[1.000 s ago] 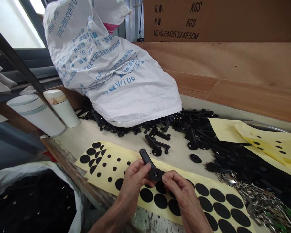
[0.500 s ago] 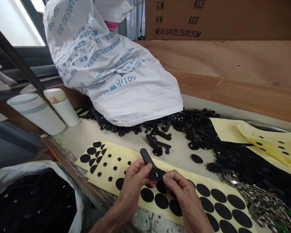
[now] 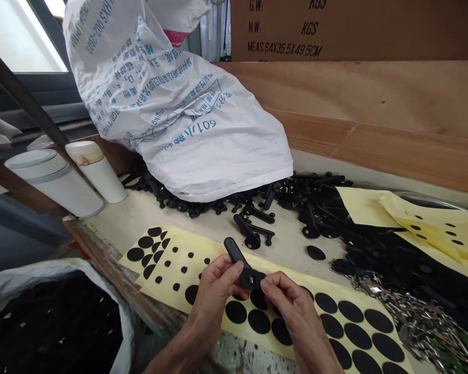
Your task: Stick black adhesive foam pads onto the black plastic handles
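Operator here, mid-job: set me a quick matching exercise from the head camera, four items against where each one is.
Items:
1. Black handle
2. Yellow backing sheet
3. White woven sack
4. Silvery metal pieces

Places:
A. Right front of the bench
B. Held by the left hand and right hand
C. Draped over black parts
D. Lying beneath the hands

Pairs: 1-B, 2-D, 3-C, 4-A

2 hands (image 3: 214, 296), 1 black handle (image 3: 234, 252), 2 white canisters (image 3: 97, 174), 1 woven sack (image 3: 179, 114).
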The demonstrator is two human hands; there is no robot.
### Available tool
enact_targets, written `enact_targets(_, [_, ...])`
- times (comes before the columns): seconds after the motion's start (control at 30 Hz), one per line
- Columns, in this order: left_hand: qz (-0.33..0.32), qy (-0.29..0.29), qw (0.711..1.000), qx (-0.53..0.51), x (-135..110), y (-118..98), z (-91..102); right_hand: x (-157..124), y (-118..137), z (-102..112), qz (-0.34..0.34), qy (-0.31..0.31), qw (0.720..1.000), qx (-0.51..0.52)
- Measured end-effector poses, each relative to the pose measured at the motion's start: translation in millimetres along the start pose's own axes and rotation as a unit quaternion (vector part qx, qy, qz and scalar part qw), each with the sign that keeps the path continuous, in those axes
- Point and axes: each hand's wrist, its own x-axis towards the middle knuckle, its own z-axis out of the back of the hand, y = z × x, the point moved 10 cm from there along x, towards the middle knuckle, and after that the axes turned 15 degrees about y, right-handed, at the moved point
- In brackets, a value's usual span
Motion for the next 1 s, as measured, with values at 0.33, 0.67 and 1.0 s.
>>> enact_targets(0.33, [-0.001,-0.001,1.0,-0.003,-1,1,1.0,2,0,2,0.006,-0.008,0.999,-0.031])
enact_targets(0.67, [0.004,-0.017,1.0,0.005,-2,-4,0.6,4,2,3,0.027,-0.004,0.997,-0.076])
enact_targets(1.0, [0.006,-0.045,0.999,0.024,-5,-6,1.1,-8,27,0,0.066,-0.069,0.966,-0.241])
